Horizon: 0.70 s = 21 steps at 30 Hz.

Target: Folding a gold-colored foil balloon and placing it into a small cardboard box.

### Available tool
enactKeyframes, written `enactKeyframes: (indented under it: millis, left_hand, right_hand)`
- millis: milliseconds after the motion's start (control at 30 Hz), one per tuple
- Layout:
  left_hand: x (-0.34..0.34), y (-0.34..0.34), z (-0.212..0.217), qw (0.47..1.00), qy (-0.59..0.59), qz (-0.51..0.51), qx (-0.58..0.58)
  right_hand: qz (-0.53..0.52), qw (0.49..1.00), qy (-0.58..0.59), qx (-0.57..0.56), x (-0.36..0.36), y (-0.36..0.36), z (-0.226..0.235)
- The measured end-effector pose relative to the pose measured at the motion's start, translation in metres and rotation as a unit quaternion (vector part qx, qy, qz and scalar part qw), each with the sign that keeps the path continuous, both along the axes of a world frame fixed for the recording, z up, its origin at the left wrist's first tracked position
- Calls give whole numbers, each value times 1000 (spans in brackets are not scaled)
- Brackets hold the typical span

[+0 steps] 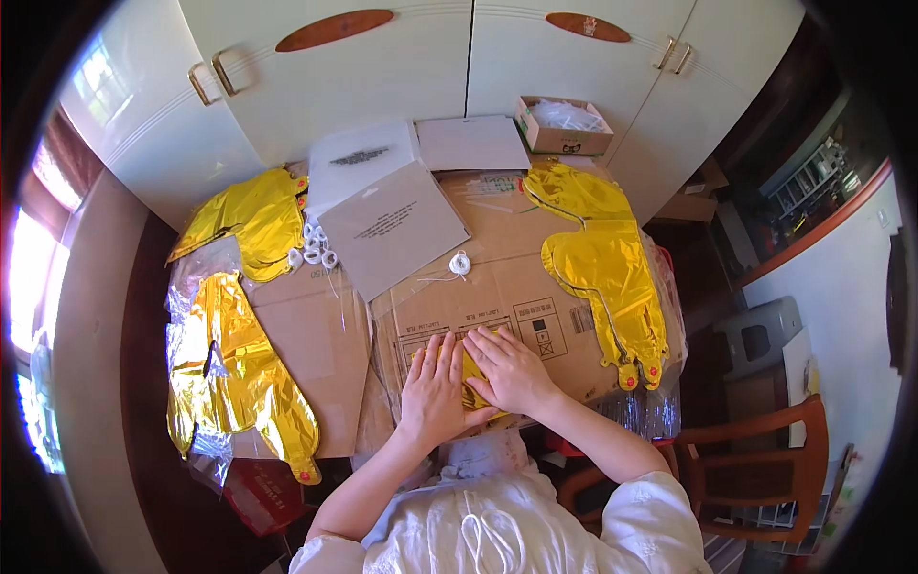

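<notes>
Both my hands lie flat near the front edge of the cardboard-covered table, pressing on a small folded piece of gold foil (471,394). My left hand (435,390) has its fingers stretched forward and its thumb toward the right. Beside it, my right hand (512,371) is angled inward, its fingers also straight. The thumbs lie close together near the foil, most of which the palms cover. A flat gold foil balloon (598,258) rests to the right. Two more lie at the left, a near gold balloon (239,368) and a far gold balloon (251,225).
A small white ribbon roll (460,263) sits beyond my hands, its loose end trailing left. Several white rolls (313,251) lie beside grey printed cards (394,234). An open box (564,142) of clear plastic stands before white cabinets (363,86). A wooden chair (755,459) is at right.
</notes>
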<state>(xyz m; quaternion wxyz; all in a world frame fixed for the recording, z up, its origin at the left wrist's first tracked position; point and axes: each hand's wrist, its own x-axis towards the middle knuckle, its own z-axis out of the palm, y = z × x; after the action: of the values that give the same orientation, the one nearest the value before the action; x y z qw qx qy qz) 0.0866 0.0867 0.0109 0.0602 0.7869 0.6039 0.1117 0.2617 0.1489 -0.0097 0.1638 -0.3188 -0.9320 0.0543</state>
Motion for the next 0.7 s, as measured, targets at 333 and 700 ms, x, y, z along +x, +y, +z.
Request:
enactKeyframes:
  millis: [333,700]
  left_hand:
    - [-19,-12,-5,998,47,46,-8]
    - [-26,-20,-8,994,79,72,-4]
  right_hand:
    - [-72,995,-9,65,0,-3,-3]
    - [-97,994,-34,43,6,-5,9]
